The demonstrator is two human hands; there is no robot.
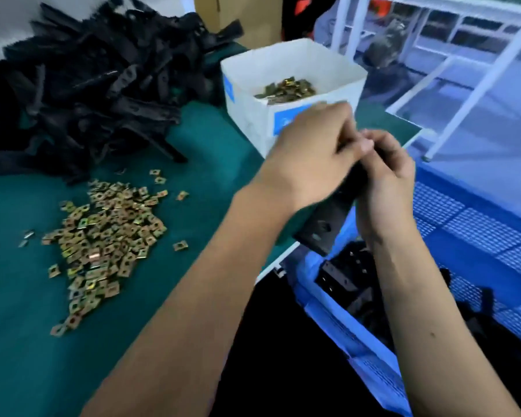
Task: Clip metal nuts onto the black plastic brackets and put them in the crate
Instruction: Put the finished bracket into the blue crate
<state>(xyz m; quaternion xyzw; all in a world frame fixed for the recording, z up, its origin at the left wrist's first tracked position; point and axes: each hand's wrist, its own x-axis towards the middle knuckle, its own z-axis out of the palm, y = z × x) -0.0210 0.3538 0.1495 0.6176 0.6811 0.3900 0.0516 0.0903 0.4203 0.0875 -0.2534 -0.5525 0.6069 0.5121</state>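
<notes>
Both hands, the left hand (310,152) and right hand (385,176), gripped one black bracket (322,227) at its upper end (motion blurred the fingers) past the counter's (27,341) right edge, above the blue crate (478,236). Loose metal nuts (103,236) lay mid-counter.

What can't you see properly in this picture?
- Top end of the black bracket: hidden by the left hand and right hand; any nut there is out of sight.
- Fingertips: motion-blurred.
- Blue label on the white box: partly behind the left hand, unreadable.
- Blue crate: cut off by the right edge.
- Bracket pile: cut off at the left edge.
</notes>
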